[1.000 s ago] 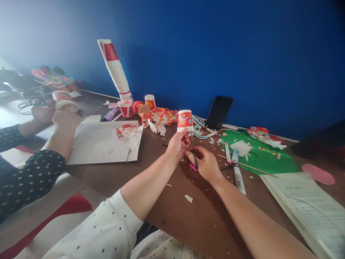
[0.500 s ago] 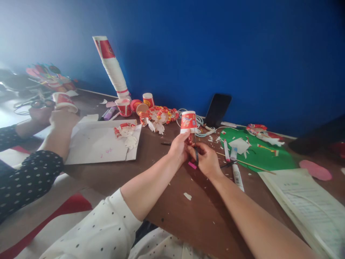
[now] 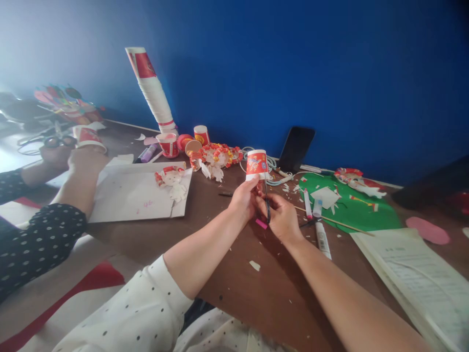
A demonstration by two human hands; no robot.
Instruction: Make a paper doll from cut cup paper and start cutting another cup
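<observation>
My left hand [image 3: 244,199] holds a red and white paper cup [image 3: 257,164] upside down by its rim, above the brown table [image 3: 234,274]. My right hand [image 3: 281,217] grips black scissors [image 3: 267,203], whose blades point up at the cup's rim. The two hands touch each other below the cup. A small pink scrap [image 3: 261,224] lies on the table just under them.
A tall leaning stack of cups [image 3: 152,93] stands at the wall, with loose cups and paper figures [image 3: 216,159] beside it. A phone [image 3: 296,149], green paper [image 3: 351,208] with glue sticks, and an open book [image 3: 421,278] lie right. Another person's arms [image 3: 54,195] work at left.
The cup and both hands have shifted a little to the right and the cup now stands more upright; the view has drifted slightly.
</observation>
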